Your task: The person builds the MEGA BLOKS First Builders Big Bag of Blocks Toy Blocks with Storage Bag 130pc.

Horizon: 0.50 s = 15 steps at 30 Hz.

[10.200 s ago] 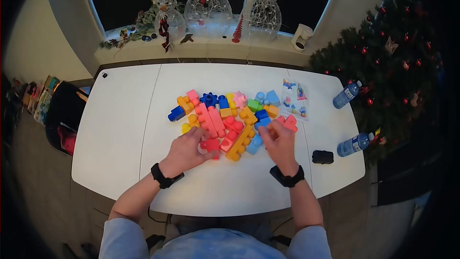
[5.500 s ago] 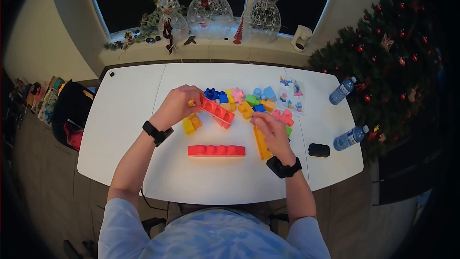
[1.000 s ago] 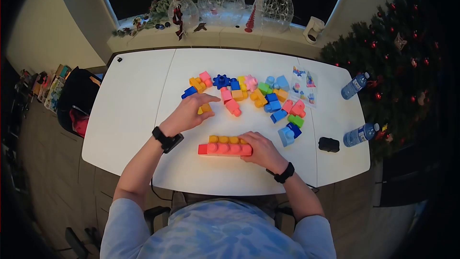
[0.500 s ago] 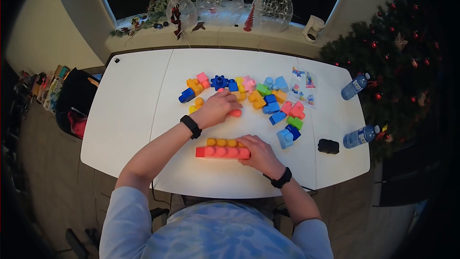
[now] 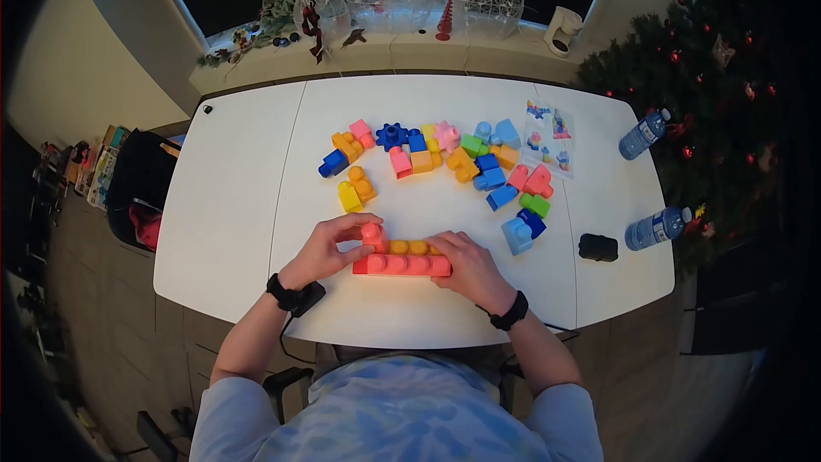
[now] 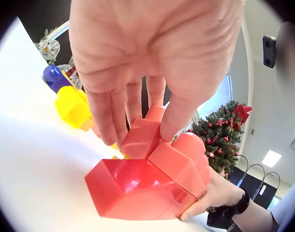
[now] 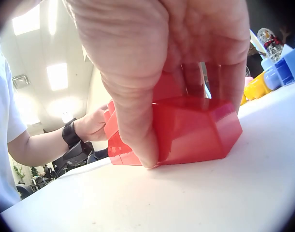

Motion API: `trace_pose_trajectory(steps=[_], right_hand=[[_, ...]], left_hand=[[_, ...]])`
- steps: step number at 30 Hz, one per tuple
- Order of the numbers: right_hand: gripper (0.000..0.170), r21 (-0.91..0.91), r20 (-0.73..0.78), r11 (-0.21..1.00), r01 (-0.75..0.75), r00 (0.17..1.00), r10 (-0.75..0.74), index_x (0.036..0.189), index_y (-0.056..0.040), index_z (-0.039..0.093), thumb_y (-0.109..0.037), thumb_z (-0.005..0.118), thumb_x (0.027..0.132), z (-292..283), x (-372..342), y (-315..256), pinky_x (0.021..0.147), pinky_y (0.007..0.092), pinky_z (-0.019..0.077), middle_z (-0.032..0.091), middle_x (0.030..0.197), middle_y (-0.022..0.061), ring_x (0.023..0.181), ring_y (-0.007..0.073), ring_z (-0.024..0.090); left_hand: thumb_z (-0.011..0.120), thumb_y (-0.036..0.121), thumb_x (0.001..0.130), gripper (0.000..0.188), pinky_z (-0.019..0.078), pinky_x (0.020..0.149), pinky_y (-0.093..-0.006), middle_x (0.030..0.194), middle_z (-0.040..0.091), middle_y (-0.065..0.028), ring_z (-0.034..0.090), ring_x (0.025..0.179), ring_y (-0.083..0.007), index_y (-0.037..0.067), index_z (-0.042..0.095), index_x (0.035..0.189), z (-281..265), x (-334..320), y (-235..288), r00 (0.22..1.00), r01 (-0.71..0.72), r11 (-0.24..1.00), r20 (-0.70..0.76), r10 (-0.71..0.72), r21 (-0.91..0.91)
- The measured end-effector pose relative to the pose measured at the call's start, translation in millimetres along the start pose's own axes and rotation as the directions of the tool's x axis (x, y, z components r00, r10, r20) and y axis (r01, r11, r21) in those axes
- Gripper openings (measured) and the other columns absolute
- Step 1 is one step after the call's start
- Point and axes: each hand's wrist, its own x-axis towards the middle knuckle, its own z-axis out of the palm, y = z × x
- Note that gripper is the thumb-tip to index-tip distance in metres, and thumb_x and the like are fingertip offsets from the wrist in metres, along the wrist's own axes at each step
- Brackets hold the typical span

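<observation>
My left hand (image 5: 321, 250) pinches a small coral toy building block (image 5: 372, 233) between thumb and fingers. That block is at the left end of a low build, beside a row of orange studs (image 5: 409, 247). In front of the studs lies a long coral block (image 5: 402, 266). Thumb and fingers of my right hand (image 5: 473, 274) grip the build's right end. The right wrist view shows a glossy red block with slanted faces (image 7: 195, 130) at the bottom, on the table. Seen from the left wrist, the small block (image 6: 141, 137) sits against the coral block's studded side.
Loose blocks arc around the build on the white table (image 5: 222, 205): a yellow one (image 5: 350, 197) at left, a dark blue gear (image 5: 392, 136) behind, a light blue one (image 5: 516, 236) at right. Further right are a picture sheet (image 5: 548, 139), a black case (image 5: 598, 247) and two bottles (image 5: 658, 228).
My left hand has reached into the pile, picked up a small coral block and brought it back to the build's left end. My right hand has kept its grip on the right end.
</observation>
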Motion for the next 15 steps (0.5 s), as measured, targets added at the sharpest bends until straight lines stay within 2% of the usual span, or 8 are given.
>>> trace_pose_trajectory(steps=[4,6,7,9,15], right_hand=[[0.063,0.012,-0.001,1.0,0.004,1.0,-0.004,0.129,-0.0079,0.061,-0.008,0.081,0.069,-1.3,0.2,-0.6,0.095,0.0413,0.0538,0.064,0.122,0.0071,0.113,0.0301,0.061],[0.063,0.022,-0.001,1.0,0.01,1.0,-0.01,0.128,-0.0077,0.062,-0.008,0.081,0.069,-1.1,0.1,-0.6,0.096,0.0416,0.0535,0.064,0.122,0.0075,0.113,0.0308,0.061],[0.063,0.022,-0.001,1.0,0.009,1.0,-0.009,0.128,-0.0077,0.062,-0.008,0.081,0.069,-0.7,-0.2,-0.7,0.096,0.0416,0.0535,0.064,0.122,0.0075,0.113,0.0308,0.061],[0.063,0.009,-0.006,1.0,0.001,1.0,-0.001,0.128,-0.0075,0.062,-0.007,0.081,0.069,0.3,-0.3,-0.8,0.095,0.0417,0.0534,0.064,0.122,0.0076,0.112,0.0312,0.061],[0.063,0.021,-0.017,1.0,0.016,1.0,-0.016,0.128,-0.0075,0.061,-0.007,0.081,0.069,1.8,-0.1,0.4,0.095,0.0419,0.0529,0.064,0.122,0.0077,0.111,0.0314,0.061]], left_hand=[[0.077,0.009,0.091,0.048,0.0556,0.099,-0.0357,0.13,0.067,-0.0118,0.067,0.117,-0.0226,0.004,0.061,0.135,3.8,-9.9,-1.0,0.997,-0.064,0.998,0.043,0.063,0.011],[0.081,0.014,0.088,0.056,0.0538,0.103,-0.038,0.134,0.064,-0.0132,0.064,0.122,-0.0266,0.005,0.058,0.138,0.3,-14.1,3.7,0.985,-0.149,0.98,0.102,0.137,0.13],[0.081,0.014,0.088,0.056,0.0538,0.103,-0.038,0.134,0.064,-0.0132,0.064,0.122,-0.0266,0.005,0.058,0.138,2.4,-15.6,10.8,0.985,-0.149,0.98,0.103,0.136,0.129],[0.085,0.018,0.082,0.066,0.0533,0.104,-0.039,0.135,0.062,-0.0123,0.064,0.121,-0.0306,0.008,0.055,0.141,11.3,-16.8,26.0,0.984,-0.178,0.935,0.077,0.162,0.306],[0.086,0.013,0.076,0.075,0.0554,0.1,-0.0409,0.133,0.062,-0.0106,0.064,0.117,-0.0331,0.014,0.054,0.143,24.2,-16.2,16.4,0.992,-0.125,0.904,0.042,0.119,0.409]])
